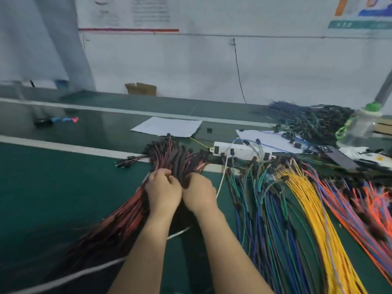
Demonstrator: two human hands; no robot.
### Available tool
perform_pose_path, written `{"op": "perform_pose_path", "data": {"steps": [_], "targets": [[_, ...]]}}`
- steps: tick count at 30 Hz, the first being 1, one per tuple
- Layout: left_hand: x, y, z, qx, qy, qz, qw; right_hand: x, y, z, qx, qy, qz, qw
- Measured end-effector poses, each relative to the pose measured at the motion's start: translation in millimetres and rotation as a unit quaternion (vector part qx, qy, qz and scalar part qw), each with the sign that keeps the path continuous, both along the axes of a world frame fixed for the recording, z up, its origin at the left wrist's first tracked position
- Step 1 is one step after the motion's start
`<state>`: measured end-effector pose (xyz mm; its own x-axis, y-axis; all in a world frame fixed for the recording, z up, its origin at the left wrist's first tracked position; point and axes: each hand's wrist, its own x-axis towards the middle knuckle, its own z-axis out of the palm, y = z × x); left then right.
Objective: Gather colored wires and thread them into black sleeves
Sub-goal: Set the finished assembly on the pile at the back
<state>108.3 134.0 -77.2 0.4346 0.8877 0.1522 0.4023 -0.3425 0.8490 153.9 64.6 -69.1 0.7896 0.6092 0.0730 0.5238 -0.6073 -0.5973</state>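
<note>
A thick bundle of red and dark wires in black sleeves (176, 155) lies across the green table (53, 187), fanning toward the lower left. My left hand (163, 190) grips the bundle from its left side. My right hand (199, 193) grips the black sleeves right beside it. The two hands touch. To the right lie spread groups of blue and green wires (261, 204), yellow wires (311, 204) and orange and purple wires (364, 200).
A white power strip (241, 150) and paper sheets (167, 126) lie behind the wires. A dark wire pile (314, 122) and a clear bottle with green cap (358, 126) stand at the back right. A white cable (84, 272) crosses the lower left. A cardboard box (141, 89) sits far back.
</note>
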Motion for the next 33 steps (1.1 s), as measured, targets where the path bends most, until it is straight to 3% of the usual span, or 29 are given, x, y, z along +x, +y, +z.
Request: {"op": "perform_pose_path", "data": {"steps": [3,5,8,11,14,16,21,24,26,29,30,33], "targets": [[-3.6,17.6,-0.9,-0.059,0.044,-0.026,0.997,-9.9,22.0,-6.4,-0.081,-0.054,0.0,0.995],[-1.3,26.0,3.2,-0.064,0.061,-0.04,0.995,-13.5,28.7,-2.3,-0.062,-0.054,0.014,0.997],[0.1,34.1,13.9,-0.072,0.064,-0.05,0.994,-12.3,24.2,8.8,0.025,0.023,0.066,0.997],[3.6,31.1,20.8,-0.022,0.08,-0.069,0.994,17.0,-7.9,10.9,0.024,-0.016,-0.06,0.998],[14.8,14.6,21.2,0.035,0.113,-0.095,0.988,45.7,-51.1,2.0,-0.138,-0.022,-0.207,0.968],[25.6,-2.6,20.4,0.076,0.097,-0.121,0.985,49.7,-61.4,-5.8,-0.192,-0.009,-0.202,0.96],[41.8,-46.7,15.9,0.106,0.035,-0.189,0.975,49.9,-62.7,-10.6,-0.139,-0.033,-0.167,0.975],[41.7,-60.2,14.9,0.04,0.016,-0.231,0.972,58.7,-77.9,6.6,0.073,0.064,-0.18,0.979],[41.7,-70.5,19.6,-0.079,0.021,-0.301,0.95,61.5,-88.4,27.2,0.249,0.153,-0.19,0.937],[43.9,-99.0,32.0,-0.385,-0.074,-0.395,0.831,58.0,-98.1,52.5,0.36,0.201,-0.192,0.891],[47.5,-105.2,35.6,-0.436,-0.114,-0.399,0.798,56.5,-100.5,56.1,0.367,0.203,-0.187,0.888],[58.1,-112.7,47.4,-0.498,-0.208,-0.384,0.749,51.1,-113.2,57.7,0.4,0.239,-0.156,0.871]]}}
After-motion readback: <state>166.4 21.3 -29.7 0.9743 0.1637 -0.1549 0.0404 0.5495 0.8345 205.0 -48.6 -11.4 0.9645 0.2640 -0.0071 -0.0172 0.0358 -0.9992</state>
